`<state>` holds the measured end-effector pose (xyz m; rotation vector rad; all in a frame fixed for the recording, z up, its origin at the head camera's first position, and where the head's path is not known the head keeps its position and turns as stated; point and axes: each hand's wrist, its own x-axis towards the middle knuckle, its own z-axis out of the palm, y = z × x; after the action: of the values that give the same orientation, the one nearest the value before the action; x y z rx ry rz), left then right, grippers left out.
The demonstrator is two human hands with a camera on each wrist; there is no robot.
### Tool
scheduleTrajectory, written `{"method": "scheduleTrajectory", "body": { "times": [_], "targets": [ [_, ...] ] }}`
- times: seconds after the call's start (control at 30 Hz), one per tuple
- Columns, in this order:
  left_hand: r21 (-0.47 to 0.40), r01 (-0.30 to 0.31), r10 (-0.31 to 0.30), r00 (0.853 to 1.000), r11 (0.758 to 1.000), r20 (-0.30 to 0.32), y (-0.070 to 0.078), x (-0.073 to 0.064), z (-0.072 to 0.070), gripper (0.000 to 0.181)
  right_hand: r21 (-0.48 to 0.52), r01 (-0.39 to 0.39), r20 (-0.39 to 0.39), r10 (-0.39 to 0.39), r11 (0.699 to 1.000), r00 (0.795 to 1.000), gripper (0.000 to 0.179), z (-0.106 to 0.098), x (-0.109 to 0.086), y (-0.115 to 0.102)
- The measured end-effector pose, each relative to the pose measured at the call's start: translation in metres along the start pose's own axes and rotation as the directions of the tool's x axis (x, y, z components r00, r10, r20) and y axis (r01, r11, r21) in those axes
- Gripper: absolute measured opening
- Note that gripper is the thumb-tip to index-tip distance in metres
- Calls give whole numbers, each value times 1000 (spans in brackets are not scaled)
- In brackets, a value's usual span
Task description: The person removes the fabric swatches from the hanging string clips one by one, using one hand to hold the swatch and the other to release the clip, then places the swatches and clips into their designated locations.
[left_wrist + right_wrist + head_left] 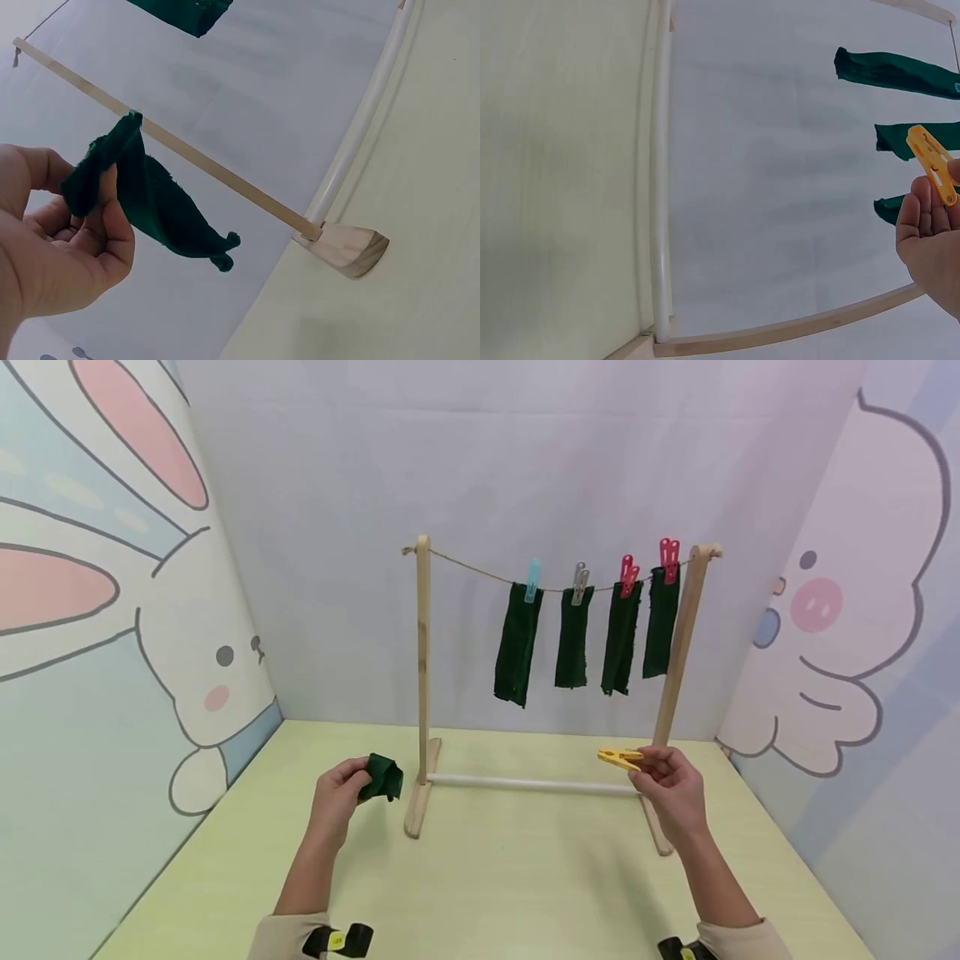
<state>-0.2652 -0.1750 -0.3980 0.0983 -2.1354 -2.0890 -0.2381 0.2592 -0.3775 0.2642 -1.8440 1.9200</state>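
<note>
**Cloth and Clothespin in Hand at a Drying Rack**

Pinches a crumpled dark green cloth (384, 777) between thumb and fingers of the left hand (335, 797), between 7 and 8 o'clock in the head view, just off the 9 o'clock side of a wooden drying rack (423, 643). Trails a loose end of cloth toward 4 o'clock in the left wrist view. Grasps a yellow clothespin (621, 755) by one end in the right hand (673, 789), at 4 o'clock, with far end toward 9 o'clock. Includes a white rod (525, 783) at 5 o'clock, above a pale yellow table (480, 868). Shows four green strips (517, 643) hanging from a string (480, 569), between 2 and 3 o'clock, pegged with one blue clothespin (532, 583), one grey clothespin (580, 587) and two red clothespins (628, 578).
</note>
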Motion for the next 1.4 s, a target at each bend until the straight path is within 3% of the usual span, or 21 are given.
{"method": "scheduleTrajectory", "body": {
  "times": [0.2, 0.53, 0.73, 0.8, 0.9, 1.03, 1.13, 1.27, 1.4],
  "targets": [
    [-38, 10, -9, 1000, 999, 12, -13, 3, -10, 33, 34, -58, -11, 58, 998, 998, 26, -12, -8, 10],
    [7, -24, 23, 993, 1000, 115, -33, 8, -38, 35, 55, -84, -49, 87, 995, 995, 26, -36, -22, 24],
    [59, -6, -3, 989, 998, 146, -42, 15, -54, 35, 51, -89, -77, 93, 995, 993, 26, -54, -29, 34],
    [69, -5, -7, 986, 998, 165, -45, 19, -58, 36, 43, -84, -78, 87, 996, 993, 27, -64, -30, 46],
    [76, -4, -9, 984, 997, 175, -50, 25, -64, 37, 19, -78, -72, 79, 997, 994, 28, -90, -27, 79],
    [58, 6, -16, 986, 998, 164, -55, 32, -70, 38, -27, -114, -139, 109, 993, 984, 34, -126, -22, 129],
    [55, 40, -48, 986, 998, 160, -60, 34, -74, 39, -44, -163, -204, 151, 986, 967, 44, -140, -22, 145],
    [75, 84, -95, 984, 994, 151, -66, 30, -79, 41, -86, -214, -203, 193, 973, 960, 47, -143, -26, 131],
    [102, 92, -106, 985, 990, 139, -70, 21, -83, 42, -189, -255, -194, 219, 948, 956, 35, -136, -31, 102]
  ]
}}
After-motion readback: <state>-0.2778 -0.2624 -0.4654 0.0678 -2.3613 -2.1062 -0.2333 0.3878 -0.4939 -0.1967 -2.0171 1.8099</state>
